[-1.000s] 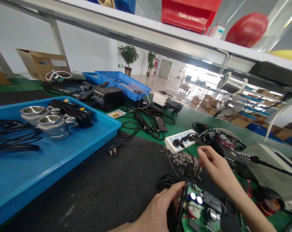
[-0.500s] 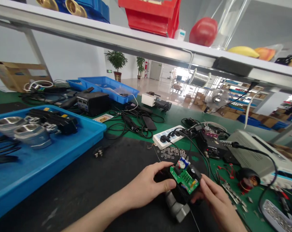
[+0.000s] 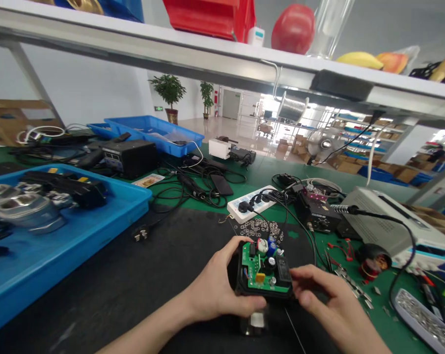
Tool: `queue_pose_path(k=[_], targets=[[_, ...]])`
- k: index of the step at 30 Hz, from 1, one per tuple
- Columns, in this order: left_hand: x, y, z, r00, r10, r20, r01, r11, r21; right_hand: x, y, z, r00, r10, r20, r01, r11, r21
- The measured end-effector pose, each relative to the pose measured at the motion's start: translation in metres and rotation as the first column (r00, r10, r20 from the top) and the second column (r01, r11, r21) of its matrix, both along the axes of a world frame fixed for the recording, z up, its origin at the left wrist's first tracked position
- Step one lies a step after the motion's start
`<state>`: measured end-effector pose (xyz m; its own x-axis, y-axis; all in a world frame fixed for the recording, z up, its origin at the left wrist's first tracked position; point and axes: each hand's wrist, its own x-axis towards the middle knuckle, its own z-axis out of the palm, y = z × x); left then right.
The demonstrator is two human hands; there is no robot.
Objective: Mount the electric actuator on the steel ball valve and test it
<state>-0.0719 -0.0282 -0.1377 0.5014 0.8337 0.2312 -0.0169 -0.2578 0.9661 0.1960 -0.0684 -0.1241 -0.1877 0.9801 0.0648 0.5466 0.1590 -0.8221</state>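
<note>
My left hand (image 3: 218,280) is wrapped round the left side of a black housing (image 3: 240,290), thumb along its front edge. Inside the housing sits a green circuit board (image 3: 254,275) with capacitors, a black block and a yellow part facing up. Below it a metal valve fitting (image 3: 252,323) shows, partly hidden by the housing and my thumb. My right hand (image 3: 323,297) is closed at the housing's right edge, its fingertips against the corner. Behind the board, many small metal nuts (image 3: 257,227) lie on the black mat (image 3: 163,275).
A blue tray (image 3: 134,209) with metal valve bodies stands at the left. A white power strip (image 3: 250,202) with plugged cables lies behind the nuts. A soldering iron (image 3: 355,210) and a grey instrument (image 3: 370,221) are at the right. A shelf (image 3: 208,49) runs overhead.
The housing has turned and tilted so its board faces me more squarely, and it sits further left. The fitting now points down under it. My view has shifted slightly right.
</note>
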Motion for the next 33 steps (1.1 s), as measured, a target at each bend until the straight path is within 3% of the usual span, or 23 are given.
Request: queue_pose_path(k=[3,6,8,15,33], targets=[[-0.005,0.002,-0.007,0.998,-0.019,0.062,0.020,1.000,-0.020,0.000,0.011,0.033,0.982,-0.101,0.162,0.081,0.989,0.125],[-0.003,-0.001,-0.013,0.997,-0.004,0.081,0.007,0.999,-0.036,-0.012,0.018,0.061,0.967,-0.042,0.251,-0.005,0.983,0.185],[-0.001,-0.003,-0.016,0.995,0.003,0.098,0.002,0.999,-0.049,-0.022,0.020,0.068,0.958,0.014,0.288,-0.069,0.981,0.181],[0.001,-0.005,-0.019,0.992,0.015,0.125,-0.009,0.999,-0.053,-0.034,0.016,0.052,0.933,0.168,0.319,-0.207,0.974,0.090],[0.003,-0.006,-0.017,0.993,0.027,0.116,-0.023,0.999,-0.037,-0.049,0.020,0.056,0.944,0.141,0.297,-0.187,0.973,0.132]])
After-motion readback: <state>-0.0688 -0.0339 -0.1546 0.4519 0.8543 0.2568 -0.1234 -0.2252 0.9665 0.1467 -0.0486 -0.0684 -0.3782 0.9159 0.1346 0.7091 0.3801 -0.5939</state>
